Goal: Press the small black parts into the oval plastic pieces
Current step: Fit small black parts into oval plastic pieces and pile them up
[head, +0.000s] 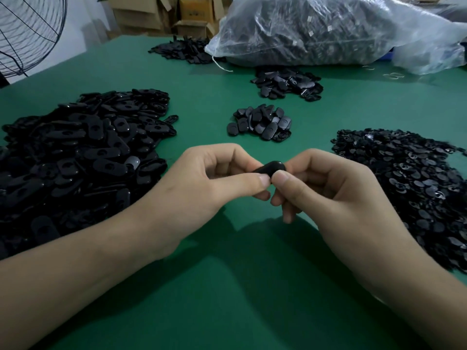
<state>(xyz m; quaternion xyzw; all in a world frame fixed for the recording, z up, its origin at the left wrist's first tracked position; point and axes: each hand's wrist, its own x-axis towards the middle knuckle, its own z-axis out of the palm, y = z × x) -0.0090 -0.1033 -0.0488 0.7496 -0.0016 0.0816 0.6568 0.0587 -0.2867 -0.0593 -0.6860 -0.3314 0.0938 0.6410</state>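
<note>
Across the green worktop [240, 299] before you, a clear plastic bag [328, 29] of dark parts lies at the far edge. To your left spreads a big pile of oval plastic pieces [75, 152]; to your right, a pile of small black parts [409, 188]. A little heap [260, 122] of ovals sits between them, farther off. Your left hand [209, 183] and right hand [328, 188] meet above the worktop, both pinching one oval piece [271, 167] between thumbs and curled fingers, thumb tips touching.
</note>
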